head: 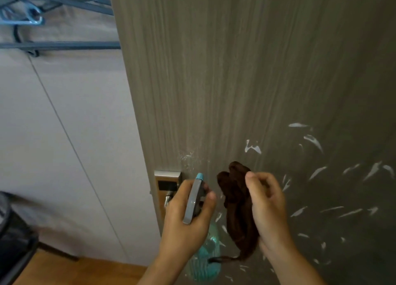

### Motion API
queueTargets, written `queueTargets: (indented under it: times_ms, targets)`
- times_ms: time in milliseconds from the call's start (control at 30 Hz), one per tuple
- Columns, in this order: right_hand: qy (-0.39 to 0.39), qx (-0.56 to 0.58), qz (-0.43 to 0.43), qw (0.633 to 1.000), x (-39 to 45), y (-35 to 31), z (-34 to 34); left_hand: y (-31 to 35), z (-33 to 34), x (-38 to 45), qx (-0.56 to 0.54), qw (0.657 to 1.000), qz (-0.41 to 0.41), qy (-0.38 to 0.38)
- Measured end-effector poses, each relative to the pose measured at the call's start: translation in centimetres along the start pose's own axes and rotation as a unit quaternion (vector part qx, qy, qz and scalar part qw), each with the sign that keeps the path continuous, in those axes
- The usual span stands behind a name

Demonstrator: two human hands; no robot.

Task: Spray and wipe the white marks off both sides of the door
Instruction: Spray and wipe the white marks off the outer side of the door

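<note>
A grey wood-grain door (235,70) fills the middle and right of the view. White marks (315,142) are smeared over its lower right part, with a fainter patch (188,158) above the handle plate. My left hand (184,222) grips a spray bottle (196,201) with a grey head and teal nozzle pointing up at the door; its teal body hangs below the hand. My right hand (267,209) holds a bunched dark brown cloth (235,199) close to the door, right of the bottle.
A silver handle plate (168,183) with a lever sits on the door's left edge, just left of the bottle. Pale cabinet panels (53,134) stand at the left, with grey and blue hangers (32,16) above. A dark bin (12,242) stands on the wooden floor at bottom left.
</note>
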State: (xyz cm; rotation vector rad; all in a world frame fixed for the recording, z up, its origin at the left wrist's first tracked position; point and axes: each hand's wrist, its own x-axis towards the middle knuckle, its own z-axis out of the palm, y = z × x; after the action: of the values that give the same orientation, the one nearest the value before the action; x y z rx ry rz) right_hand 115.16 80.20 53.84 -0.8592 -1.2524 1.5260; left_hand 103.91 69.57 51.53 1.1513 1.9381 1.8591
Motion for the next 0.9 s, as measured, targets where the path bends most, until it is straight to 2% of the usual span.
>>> queueTargets:
  times_ms: [100, 200, 333, 433, 567, 667, 733, 833, 900]
  targets:
    - [0.051, 0.013, -0.101, 0.994, 1.3, -1.9, -0.2, 0.1, -1.1, 1.2, 0.011, 1.000, 0.005, 0.015]
    - [0.081, -0.075, -0.259, 0.960, 3.6, -5.2, 0.3, 0.6, -1.9, 2.6, 0.026, 0.999, 0.034, 0.017]
    - [0.119, -0.209, -0.462, 0.854, 7.3, -9.3, 1.9, 1.7, -2.8, 4.0, 0.017, 0.998, 0.057, 0.020]
    - [0.115, -0.255, -0.562, 0.778, 10.3, -12.5, 4.3, 2.6, -3.6, 4.9, -0.003, 0.998, 0.065, 0.020]
    - [0.156, -0.354, -0.627, 0.675, 13.0, -14.0, 7.5, 2.9, -4.3, 5.6, -0.018, 0.997, 0.069, 0.027]
    - [0.191, -0.409, -0.645, 0.617, 13.6, -11.5, 8.8, 2.9, -4.7, 5.9, -0.032, 0.996, 0.072, 0.038]
    - [0.159, -0.445, -0.671, 0.571, 13.5, -8.1, 9.0, 2.9, -4.9, 5.9, -0.031, 0.996, 0.071, 0.044]
    - [0.058, -0.491, -0.716, 0.492, 13.1, -2.8, 7.9, 2.5, -5.5, 5.9, -0.021, 0.996, 0.072, 0.046]
    - [0.006, -0.492, -0.729, 0.476, 12.8, -1.8, 7.1, 2.4, -6.0, 5.8, -0.021, 0.996, 0.073, 0.048]
